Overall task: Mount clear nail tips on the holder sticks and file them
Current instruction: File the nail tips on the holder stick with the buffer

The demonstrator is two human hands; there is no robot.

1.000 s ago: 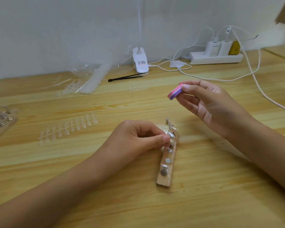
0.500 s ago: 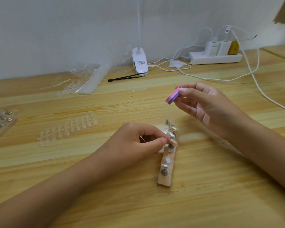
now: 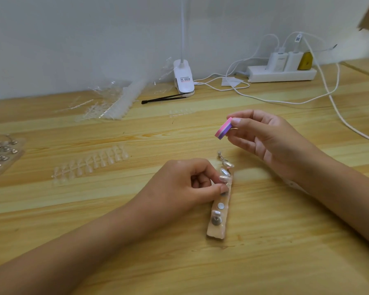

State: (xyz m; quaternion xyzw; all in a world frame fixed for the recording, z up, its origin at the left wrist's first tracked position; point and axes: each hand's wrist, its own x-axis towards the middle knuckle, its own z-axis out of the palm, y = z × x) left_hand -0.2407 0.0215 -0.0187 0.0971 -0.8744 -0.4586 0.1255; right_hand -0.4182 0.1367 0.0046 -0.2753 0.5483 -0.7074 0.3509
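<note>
Head view: tan wooden strip (image 3: 216, 233), metal studs (image 3: 221, 206), glossy clear nail tips (image 3: 224, 172).
Left hand (image 3: 179, 186): pinching strip.
Right hand (image 3: 266, 138): gripping pink-purple file block (image 3: 223, 128).

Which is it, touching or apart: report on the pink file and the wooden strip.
Apart. Head view: the right hand holds the pink file clear of the wooden strip, bare table showing between them.

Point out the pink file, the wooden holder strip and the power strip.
pink file (image 3: 223, 131), head view, its layered edge.
wooden holder strip (image 3: 216, 232), head view, its bare near end.
power strip (image 3: 281, 75), head view, its white front side.
</note>
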